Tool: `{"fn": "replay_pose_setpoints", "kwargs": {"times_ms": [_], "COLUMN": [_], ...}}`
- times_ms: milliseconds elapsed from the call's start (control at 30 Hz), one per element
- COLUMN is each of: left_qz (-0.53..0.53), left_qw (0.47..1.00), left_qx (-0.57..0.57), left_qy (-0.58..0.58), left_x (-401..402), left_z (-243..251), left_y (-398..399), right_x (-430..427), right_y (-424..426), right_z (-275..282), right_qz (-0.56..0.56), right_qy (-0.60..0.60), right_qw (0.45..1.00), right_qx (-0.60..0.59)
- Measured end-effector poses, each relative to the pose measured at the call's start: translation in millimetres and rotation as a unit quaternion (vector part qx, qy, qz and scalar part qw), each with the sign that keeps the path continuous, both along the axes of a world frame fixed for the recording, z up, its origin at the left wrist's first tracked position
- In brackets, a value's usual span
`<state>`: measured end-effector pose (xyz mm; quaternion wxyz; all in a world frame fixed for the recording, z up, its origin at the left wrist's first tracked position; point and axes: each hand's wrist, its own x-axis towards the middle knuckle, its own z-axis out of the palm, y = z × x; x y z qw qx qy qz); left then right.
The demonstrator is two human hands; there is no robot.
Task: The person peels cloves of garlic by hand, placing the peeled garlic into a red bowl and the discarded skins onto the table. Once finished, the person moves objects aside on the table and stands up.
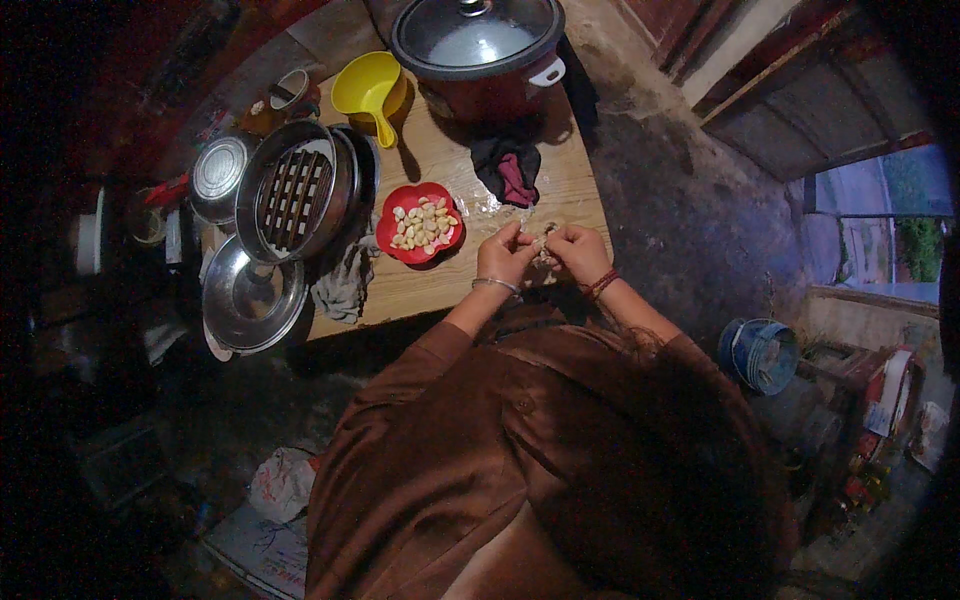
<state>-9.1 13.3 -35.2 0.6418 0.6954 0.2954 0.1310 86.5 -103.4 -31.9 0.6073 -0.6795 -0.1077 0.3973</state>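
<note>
Above the front right part of the wooden table, my left hand [504,255] and my right hand [581,251] are close together, fingertips pinched around a small pale piece, apparently garlic [541,246]. My fingers hide most of it, so its shape is unclear. Pale scraps that look like garlic skin [550,271] lie beneath the hands. To the left of my left hand sits a red scalloped bowl [384,234] holding many peeled garlic cloves [426,227]. A crumpled black and dark pink cloth [514,171] lies just beyond my hands.
A large lidded electric pot [480,90] stands at the table's [442,161] far end, beside a yellow ladle-shaped scoop [367,86]. Steel pans [255,300], a steamer pot with a slatted rack [296,199] and a grey rag [346,289] crowd the left. A blue bucket [761,356] stands at right.
</note>
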Motion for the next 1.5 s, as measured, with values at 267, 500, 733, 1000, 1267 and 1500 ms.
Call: {"fn": "replay_pose_setpoints", "kwargs": {"times_ms": [267, 500, 733, 1000, 1267, 1500], "left_qz": [0.16, 0.163, 0.103, 0.081, 0.021, 0.072], "left_qw": [0.899, 0.89, 0.938, 0.953, 0.985, 0.909], "left_qx": [-0.406, -0.426, -0.329, -0.291, -0.167, -0.409], "left_qy": [0.043, 0.001, -0.035, -0.034, 0.032, -0.028], "left_x": [0.3, -9.7, -11.0, -15.5, -13.0, -18.3], "left_z": [-10.1, -30.8, -22.9, -15.7, -4.6, -19.5], "left_y": [5.5, 17.9, 12.0, 1.3, -2.4, -1.0], "right_x": [-3.1, -5.4, -13.0, -13.7, -22.5, -24.6], "right_y": [-4.3, -3.2, 4.2, 0.4, 1.5, 3.6], "right_z": [-6.1, 3.8, 3.0, -2.8, -11.3, -7.1], "right_qz": [-0.007, -0.028, 0.029, -0.005, 0.023, -0.013], "right_qy": [0.077, 0.138, 0.159, 0.204, -0.151, -0.067], "right_qw": [0.996, 0.99, 0.986, 0.979, 0.985, 0.997], "right_qx": [0.043, 0.013, 0.025, 0.006, -0.074, -0.037]}}
